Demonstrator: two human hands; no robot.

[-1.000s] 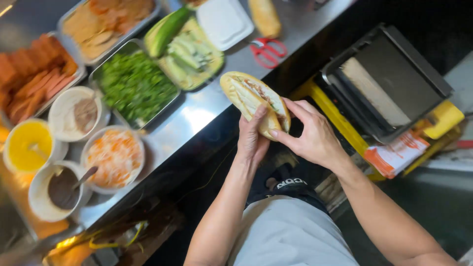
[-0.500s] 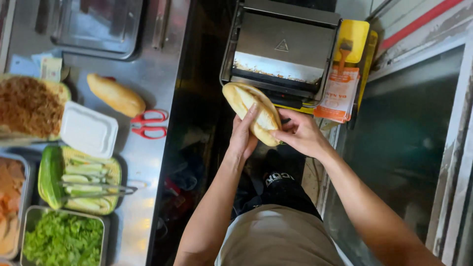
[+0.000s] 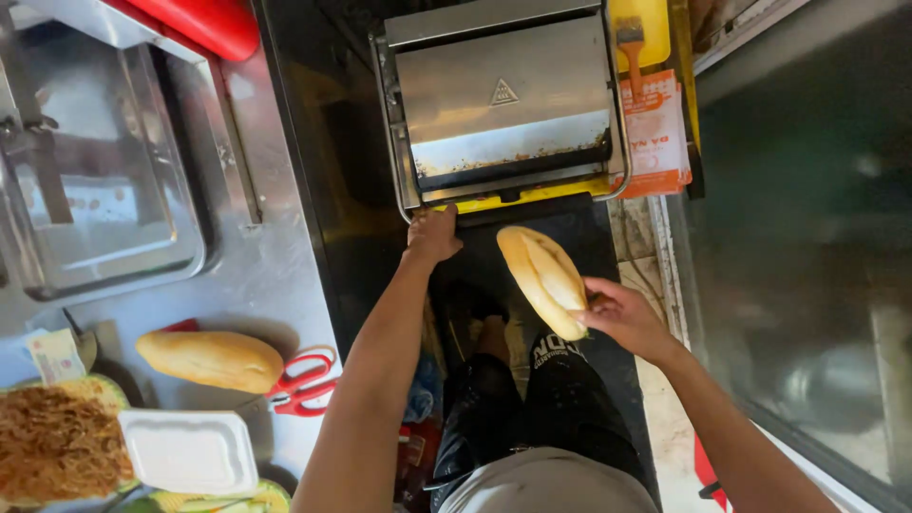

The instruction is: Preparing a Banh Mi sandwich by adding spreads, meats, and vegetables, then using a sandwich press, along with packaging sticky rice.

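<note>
My right hand (image 3: 619, 316) holds a filled baguette sandwich (image 3: 543, 278) by its lower end, in the air in front of a metal sandwich press (image 3: 503, 100). My left hand (image 3: 434, 234) grips the handle bar at the press's front left corner. The press lid (image 3: 499, 85) looks nearly shut, with a dark gap along its front edge. My legs in dark trousers show below the sandwich.
A steel counter (image 3: 275, 275) on the left carries a plain baguette (image 3: 209, 359), red scissors (image 3: 302, 383), a white foam box (image 3: 188, 450), a tray of shredded brown filling (image 3: 52, 442) and a metal tray lid (image 3: 95, 180). A brush (image 3: 631, 43) lies right of the press.
The view swung from the counter of fillings toward the press. My left hand left the sandwich and took the press handle. My right hand alone now holds the sandwich.
</note>
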